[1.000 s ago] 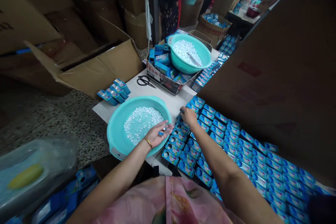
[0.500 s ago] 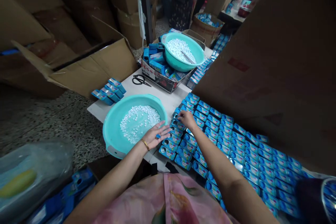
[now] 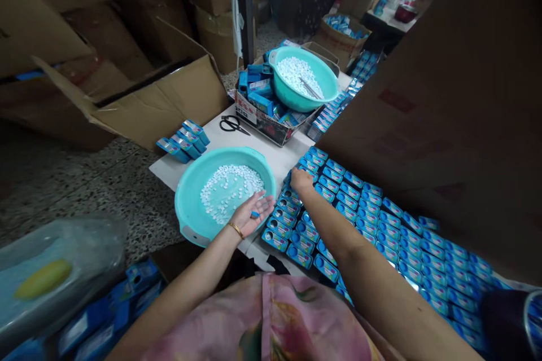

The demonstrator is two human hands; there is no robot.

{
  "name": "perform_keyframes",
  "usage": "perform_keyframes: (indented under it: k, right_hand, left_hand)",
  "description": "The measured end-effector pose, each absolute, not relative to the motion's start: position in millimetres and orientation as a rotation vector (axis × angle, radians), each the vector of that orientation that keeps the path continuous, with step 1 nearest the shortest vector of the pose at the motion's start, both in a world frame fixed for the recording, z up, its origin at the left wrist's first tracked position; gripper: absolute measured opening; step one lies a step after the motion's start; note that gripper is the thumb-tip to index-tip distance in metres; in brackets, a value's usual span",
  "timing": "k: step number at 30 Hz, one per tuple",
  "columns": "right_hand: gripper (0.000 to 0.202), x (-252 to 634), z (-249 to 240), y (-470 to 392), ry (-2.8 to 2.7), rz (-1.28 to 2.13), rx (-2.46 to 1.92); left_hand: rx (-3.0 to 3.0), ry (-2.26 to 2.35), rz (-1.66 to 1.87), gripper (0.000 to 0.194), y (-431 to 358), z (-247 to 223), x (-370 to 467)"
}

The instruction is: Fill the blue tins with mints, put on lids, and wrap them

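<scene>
My left hand lies palm up over the near right rim of a turquoise basin, fingers stretched out. A small blue piece rests on its palm. Small white pellets are spread over the basin's bottom. With fingers bent together, my right hand is at the upper part of the leftmost row of small blue boxes; what its fingertips pinch, if anything, is hidden. Nearer boxes in that row, such as the nearest blue box, show dark round holes on top. Boxes farther right have blue round tops.
Behind the basin are black scissors and several standing blue boxes. A second turquoise basin of pellets, with tweezers in it, sits on a carton of blue boxes. A large cardboard panel rises at the right.
My right hand has moved slightly up along the leftmost row, and its fingertips are now hidden. My left hand stays palm up with the blue piece. The whole view has shifted a little.
</scene>
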State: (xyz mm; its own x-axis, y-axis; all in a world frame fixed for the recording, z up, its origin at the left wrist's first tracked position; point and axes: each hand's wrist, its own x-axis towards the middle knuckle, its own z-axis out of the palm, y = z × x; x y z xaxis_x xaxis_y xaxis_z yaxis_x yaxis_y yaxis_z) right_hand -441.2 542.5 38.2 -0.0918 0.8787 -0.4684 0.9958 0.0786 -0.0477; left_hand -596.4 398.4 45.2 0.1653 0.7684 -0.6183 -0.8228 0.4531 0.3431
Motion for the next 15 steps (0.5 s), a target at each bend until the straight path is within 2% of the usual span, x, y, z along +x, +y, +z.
perform_keyframes:
  k: [4,6,9,11,13,15]
  right_hand:
    - [0.034,-432.2,51.5,512.2,2.306,-0.583,1.955]
    - [0.026,-434.8,57.5,488.9,2.587,-0.803,1.887]
    - [0.022,-448.8,62.9,450.3,2.873,-1.285,1.396]
    - [0.020,-457.7,63.0,428.9,2.893,-1.446,1.188]
    - [0.016,-459.6,60.3,416.5,2.867,-1.476,1.244]
    - [0.013,-452.8,55.7,416.6,2.772,-1.421,1.502]
  left_hand:
    - [-0.088,0.765,1.144,0.032,400.4,48.0,-593.3]
    - [-0.083,0.728,1.149,0.034,401.1,48.6,-590.2]
    - [-0.116,0.750,1.143,0.037,401.0,47.3,-581.0]
    - [-0.176,0.847,1.112,0.042,399.8,46.4,-574.4]
    - [-0.236,0.962,1.083,0.045,397.9,46.5,-571.1]
    - [-0.255,1.007,1.111,0.041,395.4,47.4,-573.3]
